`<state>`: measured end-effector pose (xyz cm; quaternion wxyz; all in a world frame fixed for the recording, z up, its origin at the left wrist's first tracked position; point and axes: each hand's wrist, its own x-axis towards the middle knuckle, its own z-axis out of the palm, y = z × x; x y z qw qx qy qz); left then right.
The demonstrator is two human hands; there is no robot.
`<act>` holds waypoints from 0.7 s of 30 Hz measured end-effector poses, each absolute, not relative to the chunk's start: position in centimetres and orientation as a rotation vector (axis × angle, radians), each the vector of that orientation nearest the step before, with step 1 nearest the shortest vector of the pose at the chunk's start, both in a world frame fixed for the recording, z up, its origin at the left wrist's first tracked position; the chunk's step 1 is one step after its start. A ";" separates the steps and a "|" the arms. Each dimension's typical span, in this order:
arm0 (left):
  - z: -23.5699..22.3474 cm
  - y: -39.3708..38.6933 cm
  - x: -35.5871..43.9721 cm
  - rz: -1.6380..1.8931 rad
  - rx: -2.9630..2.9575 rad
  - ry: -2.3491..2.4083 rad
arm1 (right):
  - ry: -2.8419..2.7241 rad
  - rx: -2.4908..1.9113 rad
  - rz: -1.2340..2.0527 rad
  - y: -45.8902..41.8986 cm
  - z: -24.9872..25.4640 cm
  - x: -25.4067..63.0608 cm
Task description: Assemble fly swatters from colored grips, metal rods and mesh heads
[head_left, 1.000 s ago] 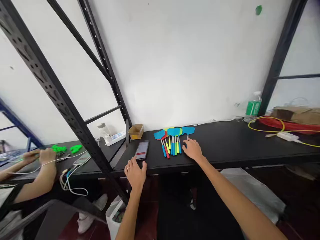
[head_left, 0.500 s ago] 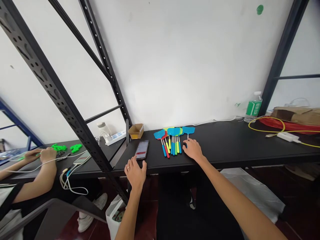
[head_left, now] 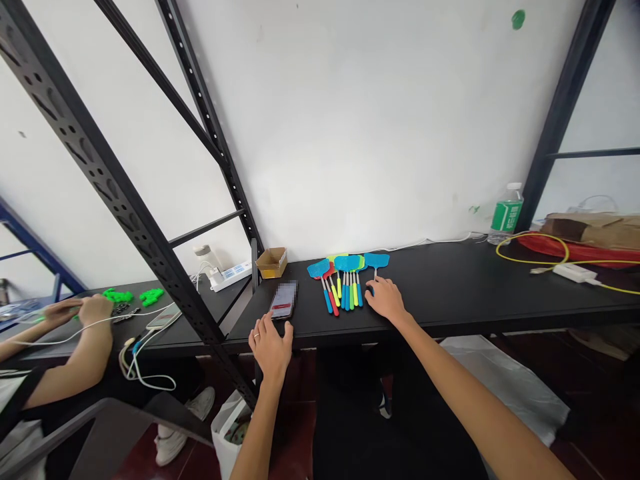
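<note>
Just right of the frame's centre, the bare right hand (head_left: 385, 297) curls over the handle end of a blue flat-headed swatter with a thin metallic shaft (head_left: 377, 261). Its fingers are bent together with the thumb tucked close, and a scrap of blue shows in the gap; whether they pinch the handle or merely rest on it, I cannot tell. Left of centre, low in the frame, the left hand (head_left: 270, 347) has its fingers loosely spread and thumb apart, holding nothing I can see. Its fingertips sit at the near end of a dark smartphone with a pixelated screen (head_left: 284, 300), touching or only just beside it.

Between the two hands, at mid-frame, lies a fan of swatters with blue, red, green and yellow grips (head_left: 347, 263), heads towards the wall, some overlapping.

Hardly anything has changed over the last second: both hands keep their places and the swatters lie as they did, so I judge the handling to be at a pause.

Farther out, an open brown cardboard box (head_left: 273, 272) stands above the phone on the black tabletop (head_left: 450, 293). At far right stands a clear bottle with a green label (head_left: 506, 215), beside a yellow cable (head_left: 607, 262); at far left, a co-worker's hands (head_left: 96, 313) work near bright green pieces (head_left: 151, 297).
</note>
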<state>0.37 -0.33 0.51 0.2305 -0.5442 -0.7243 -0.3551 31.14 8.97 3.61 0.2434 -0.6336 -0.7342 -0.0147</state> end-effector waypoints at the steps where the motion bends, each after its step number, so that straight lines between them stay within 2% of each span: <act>1: 0.5 -0.4 0.4 -0.979 -1.499 -1.992 | -2.007 -1.729 -0.043 9.0 3.6 31.2; 21: 0.4 -0.4 0.0 -0.982 -1.508 -1.990 | -1.994 -1.745 -0.014 8.8 3.7 30.8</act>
